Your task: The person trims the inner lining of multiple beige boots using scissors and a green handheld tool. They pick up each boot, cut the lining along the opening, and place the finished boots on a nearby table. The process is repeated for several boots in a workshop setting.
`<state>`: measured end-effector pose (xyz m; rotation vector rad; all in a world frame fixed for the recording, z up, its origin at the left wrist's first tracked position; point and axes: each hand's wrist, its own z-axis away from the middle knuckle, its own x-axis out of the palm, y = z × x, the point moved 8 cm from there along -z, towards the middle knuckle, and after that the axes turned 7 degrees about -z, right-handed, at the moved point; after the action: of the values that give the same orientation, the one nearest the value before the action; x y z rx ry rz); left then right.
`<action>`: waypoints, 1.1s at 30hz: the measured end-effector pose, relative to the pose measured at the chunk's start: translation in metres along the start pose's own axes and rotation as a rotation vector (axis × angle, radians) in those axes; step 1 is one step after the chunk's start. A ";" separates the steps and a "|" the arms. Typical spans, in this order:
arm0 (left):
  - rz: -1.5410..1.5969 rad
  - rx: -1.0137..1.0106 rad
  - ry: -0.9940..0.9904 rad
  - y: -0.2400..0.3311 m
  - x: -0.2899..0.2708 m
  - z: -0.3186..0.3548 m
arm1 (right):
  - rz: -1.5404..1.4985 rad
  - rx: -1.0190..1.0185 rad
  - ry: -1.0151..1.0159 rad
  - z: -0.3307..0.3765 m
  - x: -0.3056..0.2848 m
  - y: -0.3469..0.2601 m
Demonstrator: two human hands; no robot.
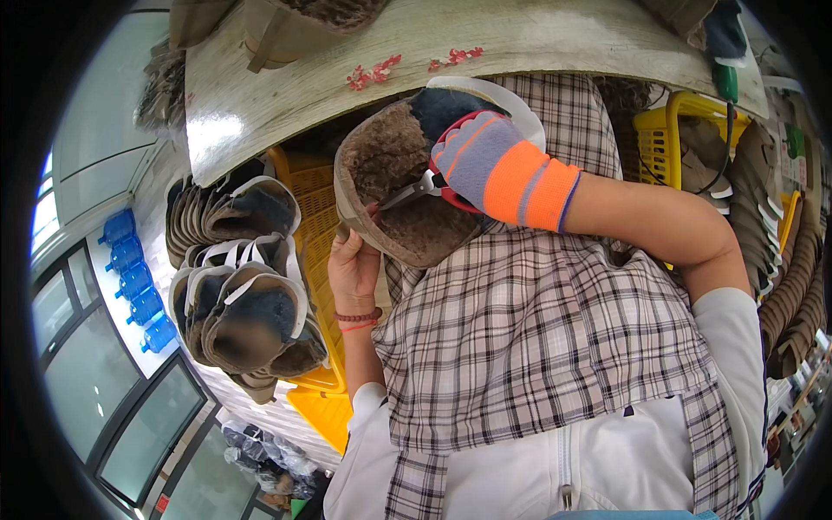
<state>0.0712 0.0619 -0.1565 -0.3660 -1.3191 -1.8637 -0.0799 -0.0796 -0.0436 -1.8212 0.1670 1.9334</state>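
Gripping the shoe [407, 186] by its near rim, the bare left hand [354, 264] has its fingers closed on the edge, thumb pressed to the outside wall, tilting the opening up toward the person. A red bead bracelet [359, 319] sits at that wrist. Just right of that hold, the gloved right hand [490, 165], in grey and orange knit, is clamped on the red handles of the scissors [425, 186]. Their blades reach down into the fuzzy brown lining, close to the left thumb; whether the blades are parted I cannot tell.

The shoe rests over a plaid apron [529, 329] on the lap, just below the edge of a pale table [286, 78]. Left of the holding hand, finished-looking shoes [247, 286] lie stacked beside a yellow crate [316, 260]. Another yellow crate [663, 130] sits to the right, beyond the scissor arm.

It looks like trimming of the lining is under way, along the inner rim. I would judge the next snip calls for keeping the points shallow and away from the thumb, and turning the shoe with the left hand to bring fresh edge under the blades.
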 end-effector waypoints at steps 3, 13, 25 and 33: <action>0.005 -0.005 -0.021 0.001 0.005 0.001 | -0.005 -0.004 0.039 0.002 -0.005 0.000; 0.026 -0.002 -0.029 0.001 0.008 0.001 | -0.213 0.192 0.192 0.042 -0.032 0.067; 0.035 0.055 -0.057 -0.003 0.001 0.000 | -0.275 0.198 -0.055 0.053 -0.018 0.052; -0.041 0.104 -0.005 0.003 0.007 0.000 | -0.290 0.182 -0.285 0.038 -0.006 0.046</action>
<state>0.0694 0.0587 -0.1499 -0.2919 -1.4304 -1.8206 -0.1340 -0.1063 -0.0442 -1.3548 -0.0159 1.8762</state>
